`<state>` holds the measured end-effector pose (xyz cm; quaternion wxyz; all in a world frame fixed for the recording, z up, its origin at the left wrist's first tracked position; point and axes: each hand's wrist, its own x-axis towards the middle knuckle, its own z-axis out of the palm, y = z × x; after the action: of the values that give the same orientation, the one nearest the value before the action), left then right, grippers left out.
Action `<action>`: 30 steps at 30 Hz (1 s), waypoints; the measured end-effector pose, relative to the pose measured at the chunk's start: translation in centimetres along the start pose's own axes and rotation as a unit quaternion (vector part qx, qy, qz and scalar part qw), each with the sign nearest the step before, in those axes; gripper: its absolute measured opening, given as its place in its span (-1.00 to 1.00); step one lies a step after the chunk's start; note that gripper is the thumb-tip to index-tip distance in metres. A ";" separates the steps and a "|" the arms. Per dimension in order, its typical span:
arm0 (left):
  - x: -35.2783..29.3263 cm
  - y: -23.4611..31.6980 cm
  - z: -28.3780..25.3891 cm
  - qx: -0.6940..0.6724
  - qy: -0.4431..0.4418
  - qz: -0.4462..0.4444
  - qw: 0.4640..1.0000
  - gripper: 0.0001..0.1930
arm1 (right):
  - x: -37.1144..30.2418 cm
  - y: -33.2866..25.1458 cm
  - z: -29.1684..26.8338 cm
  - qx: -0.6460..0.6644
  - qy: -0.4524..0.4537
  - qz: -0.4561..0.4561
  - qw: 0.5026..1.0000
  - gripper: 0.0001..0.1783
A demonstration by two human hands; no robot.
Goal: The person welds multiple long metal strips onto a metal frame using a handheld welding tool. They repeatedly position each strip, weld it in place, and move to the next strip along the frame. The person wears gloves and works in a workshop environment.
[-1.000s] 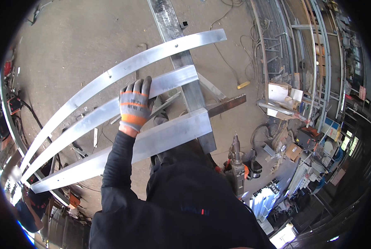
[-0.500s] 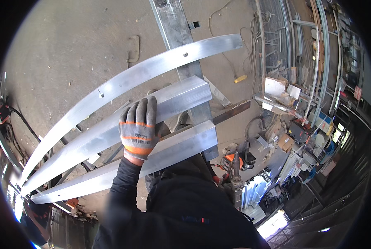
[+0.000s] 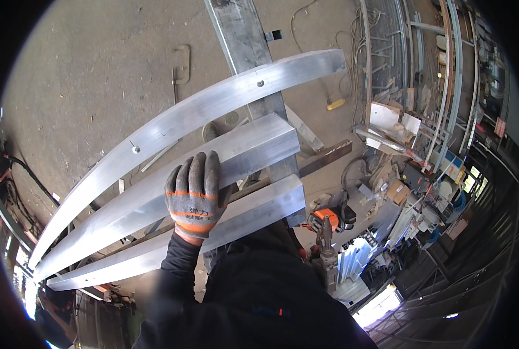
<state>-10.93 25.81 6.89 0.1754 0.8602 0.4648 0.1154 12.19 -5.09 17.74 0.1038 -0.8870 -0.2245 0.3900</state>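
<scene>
My left hand, in a grey glove with orange bands, is closed over the middle silver metal tube, fingers wrapped across its top face. A curved flat silver bar lies beyond it. Two small rivets stand in that bar, the left rivet with a thin pin sticking up. A third silver tube runs on the near side, partly behind my left wrist. All three draw together at the far left. My right hand is not visible. A grey tool with a narrow nose stands beside my torso; whatever holds it is hidden.
A wide grey steel beam passes under the bars. A C-shaped clamp and a yellow-handled item lie on the floor. An orange-and-black machine sits at right, near cardboard boxes and long metal lengths.
The view has shifted slightly, so the bars sit a little lower in the picture. My left hand keeps its hold on the middle tube.
</scene>
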 end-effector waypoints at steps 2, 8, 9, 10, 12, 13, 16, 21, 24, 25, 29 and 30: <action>0.1 0.0 0.0 0.002 0.000 -0.001 1.000 -0.20 | 0.8 -0.2 0.0 0.005 0.000 -0.014 1.000 -0.61; -0.4 0.0 0.1 0.002 -0.008 0.011 1.000 -0.18 | 1.0 0.4 0.1 0.017 0.011 -0.039 0.999 -0.62; -0.6 -0.1 0.2 0.006 -0.014 0.007 1.000 -0.18 | 0.9 0.7 0.1 0.015 0.013 -0.045 0.999 -0.62; -0.7 -0.1 0.2 0.001 -0.004 0.013 1.000 -0.17 | 0.7 1.1 0.2 0.011 0.016 -0.053 0.998 -0.62; -1.0 -0.1 0.0 0.027 0.023 0.038 0.999 -0.15 | 0.8 1.9 0.2 0.006 0.023 -0.067 0.997 -0.62; -1.1 0.0 -0.2 0.056 0.018 0.051 0.997 -0.13 | 0.8 2.5 0.2 0.006 0.025 -0.072 0.997 -0.62; -1.1 0.8 -0.9 0.005 -0.064 -0.008 0.998 -0.12 | 1.1 4.4 0.3 0.009 0.026 -0.090 0.996 -0.62; -1.2 1.3 -1.9 0.000 -0.013 0.002 1.000 -0.20 | 1.0 7.9 -0.4 0.016 0.022 -0.136 0.990 -0.63; -2.2 1.6 -2.0 0.006 0.023 -0.001 1.000 -0.29 | 0.8 9.9 -1.1 0.023 0.023 -0.170 0.985 -0.63; -2.6 1.8 -1.9 0.002 0.036 -0.003 0.999 -0.31 | 0.8 10.5 -1.4 0.025 0.021 -0.182 0.983 -0.63; -3.4 2.6 -1.6 -0.018 0.091 -0.034 0.995 -0.43 | 1.2 12.5 -2.3 0.037 0.023 -0.238 0.970 -0.64; -3.3 2.8 -1.6 -0.010 0.075 -0.051 0.996 -0.45 | 1.3 12.8 -2.6 0.040 0.021 -0.251 0.967 -0.64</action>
<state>-11.14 21.92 9.40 0.1545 0.8222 0.5191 0.1751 19.00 -15.73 14.02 0.2386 -0.8055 -0.4216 0.3413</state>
